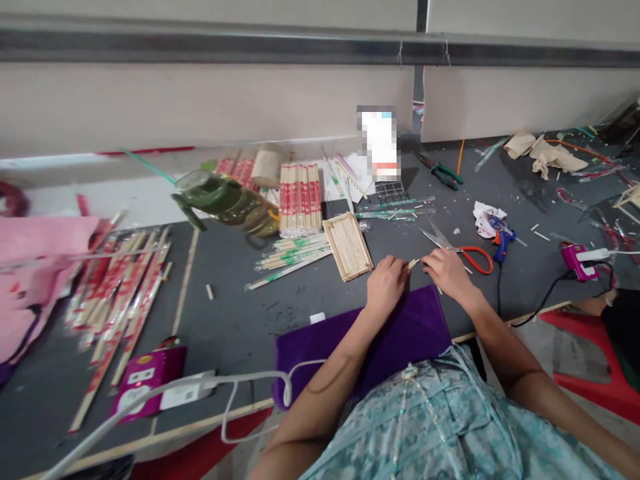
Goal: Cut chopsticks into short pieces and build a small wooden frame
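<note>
My left hand [387, 285] is closed on short wooden stick pieces [412, 265], which stick out to the right from its fingertips. Just to their right is my right hand [447, 272], its fingers bent and pinched together; what they hold, if anything, is too small to make out. Both hands are over the dark table near the edge of a purple cloth [420, 320]. A small tray-like frame of wooden sticks [349, 246] lies left of my left hand. Orange-handled scissors [475, 259] lie open behind my right hand.
A blue glue gun [503, 241] and a pink power block [580, 261] with cables are at right. Green-handled pliers [445, 175] lie farther back. Wrapped chopsticks [301, 199], a green bottle [225, 203] and another pink power block [150, 380] are at left.
</note>
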The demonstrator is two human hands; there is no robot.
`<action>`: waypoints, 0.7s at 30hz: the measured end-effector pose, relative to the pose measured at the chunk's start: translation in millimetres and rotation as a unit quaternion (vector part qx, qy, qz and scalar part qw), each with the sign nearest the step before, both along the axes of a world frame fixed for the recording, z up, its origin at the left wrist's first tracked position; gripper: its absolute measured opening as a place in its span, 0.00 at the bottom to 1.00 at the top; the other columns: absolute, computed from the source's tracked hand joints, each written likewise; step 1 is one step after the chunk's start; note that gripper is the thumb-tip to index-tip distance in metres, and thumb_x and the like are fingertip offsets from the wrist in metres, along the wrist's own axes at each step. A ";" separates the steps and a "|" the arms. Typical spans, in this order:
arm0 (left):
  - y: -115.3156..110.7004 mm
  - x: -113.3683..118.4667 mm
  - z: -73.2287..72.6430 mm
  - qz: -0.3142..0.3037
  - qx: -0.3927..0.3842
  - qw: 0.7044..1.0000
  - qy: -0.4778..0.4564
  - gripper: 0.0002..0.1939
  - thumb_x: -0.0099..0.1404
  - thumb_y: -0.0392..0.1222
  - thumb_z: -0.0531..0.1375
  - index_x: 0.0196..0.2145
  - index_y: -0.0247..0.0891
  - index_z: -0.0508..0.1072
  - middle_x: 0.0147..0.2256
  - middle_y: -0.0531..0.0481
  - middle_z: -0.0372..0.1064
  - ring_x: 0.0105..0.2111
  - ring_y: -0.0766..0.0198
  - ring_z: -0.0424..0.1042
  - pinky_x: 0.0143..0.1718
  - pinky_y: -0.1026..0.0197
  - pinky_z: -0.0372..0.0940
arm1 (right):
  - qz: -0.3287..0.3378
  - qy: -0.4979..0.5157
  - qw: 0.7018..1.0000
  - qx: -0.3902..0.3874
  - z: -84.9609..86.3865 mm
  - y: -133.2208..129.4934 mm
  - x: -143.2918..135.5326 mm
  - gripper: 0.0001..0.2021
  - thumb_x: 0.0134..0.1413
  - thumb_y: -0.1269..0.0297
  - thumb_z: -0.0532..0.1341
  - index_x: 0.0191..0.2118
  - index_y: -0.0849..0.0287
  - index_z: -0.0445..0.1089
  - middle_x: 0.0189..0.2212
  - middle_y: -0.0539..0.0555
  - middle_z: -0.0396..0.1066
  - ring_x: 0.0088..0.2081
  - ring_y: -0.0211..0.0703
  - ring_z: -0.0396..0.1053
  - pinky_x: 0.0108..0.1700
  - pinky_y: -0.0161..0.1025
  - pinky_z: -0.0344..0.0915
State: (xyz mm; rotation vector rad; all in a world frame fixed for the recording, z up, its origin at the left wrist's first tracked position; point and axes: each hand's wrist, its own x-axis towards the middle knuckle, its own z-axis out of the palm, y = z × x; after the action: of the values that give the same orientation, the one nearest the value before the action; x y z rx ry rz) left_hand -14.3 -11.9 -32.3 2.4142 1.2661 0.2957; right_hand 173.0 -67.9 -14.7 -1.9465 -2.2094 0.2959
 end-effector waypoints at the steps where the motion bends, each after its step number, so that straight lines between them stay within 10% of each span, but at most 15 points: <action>1: 3.0 1.6 0.5 0.010 -0.004 1.000 0.005 0.09 0.74 0.41 0.54 0.42 0.39 0.74 0.40 0.43 0.71 0.41 0.54 0.70 0.38 0.57 0.61 | -0.008 -0.008 1.000 -0.009 2.7 5.0 -3.9 0.08 0.66 0.66 0.61 0.49 0.57 0.74 0.42 0.57 0.74 0.47 0.51 0.68 0.47 0.44 0.60; 14: 24.6 10.2 -1.4 0.092 -0.005 0.996 -0.009 0.11 0.76 0.40 0.52 0.39 0.37 0.72 0.39 0.43 0.71 0.36 0.57 0.70 0.34 0.58 0.59 | -0.103 -0.013 0.991 -0.081 12.4 50.1 -36.9 0.10 0.70 0.64 0.55 0.48 0.57 0.73 0.44 0.57 0.75 0.44 0.46 0.73 0.41 0.38 0.61; 21: 9.1 -1.3 -9.9 0.029 0.036 0.993 -0.111 0.11 0.74 0.39 0.53 0.40 0.37 0.75 0.41 0.42 0.71 0.42 0.56 0.71 0.45 0.57 0.67 | -0.137 -0.008 0.988 -0.074 3.1 52.5 -47.1 0.12 0.72 0.60 0.53 0.44 0.56 0.73 0.42 0.56 0.74 0.39 0.43 0.73 0.38 0.37 0.60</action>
State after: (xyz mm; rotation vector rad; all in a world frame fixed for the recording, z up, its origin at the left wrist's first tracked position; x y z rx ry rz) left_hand -15.7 -2.8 -42.2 2.3288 1.2462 0.6189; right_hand 125.9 -15.4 -11.6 -2.3055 -1.9441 0.4123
